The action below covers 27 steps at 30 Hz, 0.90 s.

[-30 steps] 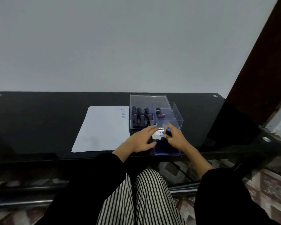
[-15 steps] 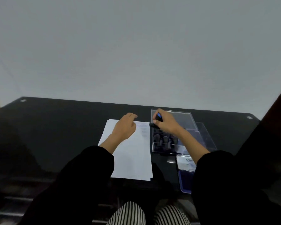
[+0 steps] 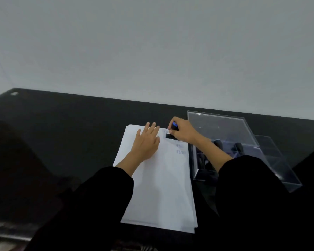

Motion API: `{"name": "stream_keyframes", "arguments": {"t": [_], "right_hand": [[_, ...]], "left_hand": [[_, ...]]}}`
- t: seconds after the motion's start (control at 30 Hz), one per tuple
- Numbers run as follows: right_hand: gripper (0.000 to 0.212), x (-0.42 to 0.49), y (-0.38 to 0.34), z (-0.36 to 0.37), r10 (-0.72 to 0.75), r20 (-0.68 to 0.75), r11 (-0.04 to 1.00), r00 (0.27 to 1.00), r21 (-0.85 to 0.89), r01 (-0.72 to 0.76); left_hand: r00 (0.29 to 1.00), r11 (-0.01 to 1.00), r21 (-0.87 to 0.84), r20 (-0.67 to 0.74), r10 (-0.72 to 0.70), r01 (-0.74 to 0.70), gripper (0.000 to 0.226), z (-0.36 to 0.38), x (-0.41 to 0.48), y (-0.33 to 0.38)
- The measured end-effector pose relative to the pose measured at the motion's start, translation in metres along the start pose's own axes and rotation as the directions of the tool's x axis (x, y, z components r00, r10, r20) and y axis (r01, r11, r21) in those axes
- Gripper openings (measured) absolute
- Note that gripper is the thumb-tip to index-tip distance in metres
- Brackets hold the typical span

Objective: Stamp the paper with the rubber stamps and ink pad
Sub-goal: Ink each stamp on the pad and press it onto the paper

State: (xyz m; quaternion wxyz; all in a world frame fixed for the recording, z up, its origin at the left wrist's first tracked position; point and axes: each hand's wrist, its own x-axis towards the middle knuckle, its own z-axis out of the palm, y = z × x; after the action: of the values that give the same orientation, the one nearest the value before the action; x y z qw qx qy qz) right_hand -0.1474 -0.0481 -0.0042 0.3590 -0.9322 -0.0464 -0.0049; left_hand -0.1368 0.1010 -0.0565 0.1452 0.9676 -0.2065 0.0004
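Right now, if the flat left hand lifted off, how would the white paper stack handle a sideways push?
Probably slides easily: the white paper stack lies on a glossy black tabletop. Sheets likely fan apart; their near edges look staggered. Thin, so probably floppy if lifted.

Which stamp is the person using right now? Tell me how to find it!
Find the white paper on the black table. At its far right corner, the right hand grips one stamp, its black base down on the sheet. The other stamps stand in the clear box beside the paper; this one alone is out.
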Motion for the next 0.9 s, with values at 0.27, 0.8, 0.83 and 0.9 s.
{"name": "stream_keyframes", "arguments": {"t": [0.27,0.8,0.83,0.9], "right_hand": [[0.014,0.008,0.004,0.016,0.017,0.023,0.997,1.0,-0.069,-0.016],[0.02,0.005,0.004,0.033,0.024,-0.031,0.99,0.999,-0.137,-0.028],[0.019,0.005,0.004,0.033,0.021,-0.039,0.989,0.999,-0.142,-0.026],[0.019,0.003,0.005,0.036,0.015,-0.061,0.989,0.998,-0.148,-0.023]], "left_hand": [[0.998,1.0,0.03,0.053,-0.012,0.01,0.052,0.011,-0.004,-0.007],[0.999,0.995,0.1,0.033,-0.031,0.027,0.053,0.02,-0.004,-0.007],[0.999,0.994,0.103,0.03,-0.031,0.028,0.053,0.02,-0.004,-0.008],[0.999,0.994,0.106,0.026,-0.029,0.026,0.053,0.021,-0.004,-0.008]]}}
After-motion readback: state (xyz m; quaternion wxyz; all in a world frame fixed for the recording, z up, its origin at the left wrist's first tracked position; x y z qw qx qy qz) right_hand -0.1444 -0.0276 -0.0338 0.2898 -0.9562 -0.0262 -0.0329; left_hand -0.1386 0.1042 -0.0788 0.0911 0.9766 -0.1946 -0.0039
